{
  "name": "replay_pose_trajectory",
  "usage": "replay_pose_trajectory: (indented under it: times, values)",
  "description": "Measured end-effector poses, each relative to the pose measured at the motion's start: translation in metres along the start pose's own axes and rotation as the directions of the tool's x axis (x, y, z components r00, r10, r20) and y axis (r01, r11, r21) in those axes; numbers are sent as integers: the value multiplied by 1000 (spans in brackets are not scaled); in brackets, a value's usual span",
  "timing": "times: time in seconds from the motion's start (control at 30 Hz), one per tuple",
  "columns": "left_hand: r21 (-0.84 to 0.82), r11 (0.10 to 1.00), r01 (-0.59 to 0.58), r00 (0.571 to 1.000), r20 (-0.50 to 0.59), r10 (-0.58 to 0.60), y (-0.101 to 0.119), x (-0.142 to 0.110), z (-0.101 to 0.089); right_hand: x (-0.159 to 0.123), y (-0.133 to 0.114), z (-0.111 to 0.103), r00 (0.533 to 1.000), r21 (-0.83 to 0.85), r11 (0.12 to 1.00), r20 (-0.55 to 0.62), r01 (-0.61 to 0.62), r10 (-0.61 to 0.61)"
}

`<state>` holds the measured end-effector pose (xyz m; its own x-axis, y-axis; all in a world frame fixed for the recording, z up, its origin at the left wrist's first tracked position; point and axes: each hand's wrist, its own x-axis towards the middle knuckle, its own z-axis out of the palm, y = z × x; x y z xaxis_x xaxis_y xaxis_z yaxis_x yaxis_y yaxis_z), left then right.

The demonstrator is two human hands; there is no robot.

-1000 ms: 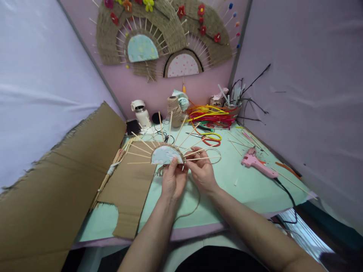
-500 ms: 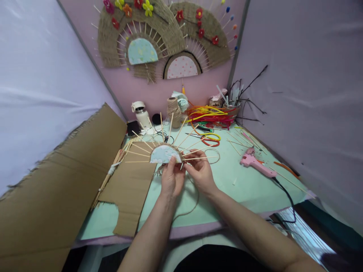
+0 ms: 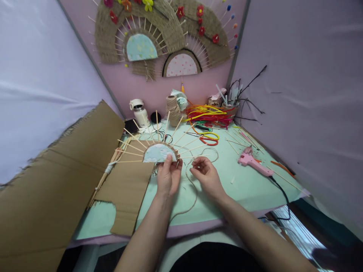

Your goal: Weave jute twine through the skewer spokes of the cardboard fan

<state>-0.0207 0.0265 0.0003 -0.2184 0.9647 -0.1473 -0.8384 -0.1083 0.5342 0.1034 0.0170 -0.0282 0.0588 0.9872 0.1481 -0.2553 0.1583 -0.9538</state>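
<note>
My left hand [image 3: 168,175] is closed on the lower right of a small half-round fan frame [image 3: 159,153]. Its centre is covered in pale blue patterned cloth with a brown rim. Thin wooden sticks [image 3: 133,136] spread out from the rim like rays. To the right, apart from the frame, my right hand [image 3: 208,175] has its fingers curled and the thumb close to the forefinger. Thin brown twine [image 3: 195,196] passes by those fingertips and curves down to the table's front edge; I cannot make out whether the fingers pinch it.
Cardboard pieces [image 3: 129,189] and a stick bundle [image 3: 109,168] lie left. Behind are a white bottle [image 3: 141,115], a twine cone [image 3: 172,109], scissors [image 3: 209,139] and coloured pipe cleaners [image 3: 210,114]. A pink glue gun [image 3: 255,161] lies right. Finished fans [image 3: 170,30] hang on the back wall.
My right hand has moved away from the frame's right corner, slightly rightward and down. The frame, in my left hand, has shifted a little left. The view has moved slightly too.
</note>
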Motion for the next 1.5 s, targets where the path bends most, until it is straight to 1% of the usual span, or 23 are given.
replay_pose_trajectory:
  times: [0.1,0.2,0.37,0.47,0.63,0.7,0.73,0.8,0.83,0.87,0.9,0.97,1.0,1.07,1.1,1.13,1.2,1.27,1.33,1.37,1.4,1.43,1.5]
  values:
    - [2,1000,-9,1000,-11,9,1,1,-1,-3,-3,-13,999,-31,999,29,-41,42]
    - [16,1000,-23,1000,-8,23,2,2,-2,-3,-9,-27,996,-121,990,44,-74,80]
    - [15,1000,-3,1000,-20,3,1,4,-3,-3,-22,-49,997,-207,976,24,-61,68]
    - [14,1000,15,999,-45,-14,2,5,-3,-3,-26,-58,997,-183,981,17,-71,76]
    - [12,1000,12,998,-64,-11,2,6,-3,-2,-28,-68,996,-51,995,29,-83,85]
    - [15,1000,13,998,-58,-12,2,6,-2,-2,-30,-74,997,-51,996,16,-70,71]
    - [17,1000,14,998,-53,-13,2,5,-2,-1,-31,-78,999,-85,995,8,-53,54]
    - [24,1000,12,999,-47,-11,2,5,-2,2,-36,-90,1000,-233,972,-15,11,-14]
    - [26,1000,11,999,-48,-10,2,6,-2,4,-39,-99,997,-339,940,-41,46,-64]
    - [25,1000,8,999,-50,-7,2,6,-2,6,-42,-109,990,-455,887,-75,75,-122]
    - [23,1000,6,999,-51,-5,2,6,-2,9,-45,-121,972,-565,821,-135,86,-195]
    - [23,1000,4,999,-51,-3,2,6,-3,16,-50,-146,927,-771,635,-201,49,-315]
    - [24,1000,5,999,-50,-3,2,7,-3,20,-51,-159,915,-856,517,-195,17,-353]
    - [30,999,14,999,-47,-12,1,7,-3,25,-53,-182,936,-967,249,-126,-42,-328]
    - [33,999,21,999,-47,-19,1,7,-3,27,-52,-191,955,-988,136,-110,-74,-274]
    - [35,999,27,998,-49,-25,0,7,-3,28,-51,-197,974,-994,45,-102,-95,-201]
    - [38,999,34,998,-56,-32,-1,6,-2,28,-48,-204,993,-993,-70,-90,-95,-75]
    - [33,999,32,997,-66,-30,-2,5,-1,27,-45,-205,996,-989,-124,-75,-79,-42]
    - [19,999,33,997,-75,-32,-2,5,0,26,-44,-204,995,-988,-140,-61,-72,-84]
    - [14,999,38,997,-69,-36,-2,4,0,26,-45,-203,993,-990,-124,-52,-65,-105]
    - [13,999,33,997,-75,-32,-2,4,0,26,-46,-203,992,-996,-82,-36,-46,-122]
    - [22,999,26,997,-80,-24,-3,4,0,25,-49,-202,991,-1000,-14,-19,-21,-135]
    - [36,999,14,996,-90,-11,-3,4,0,23,-56,-198,989,-983,182,-10,18,-148]
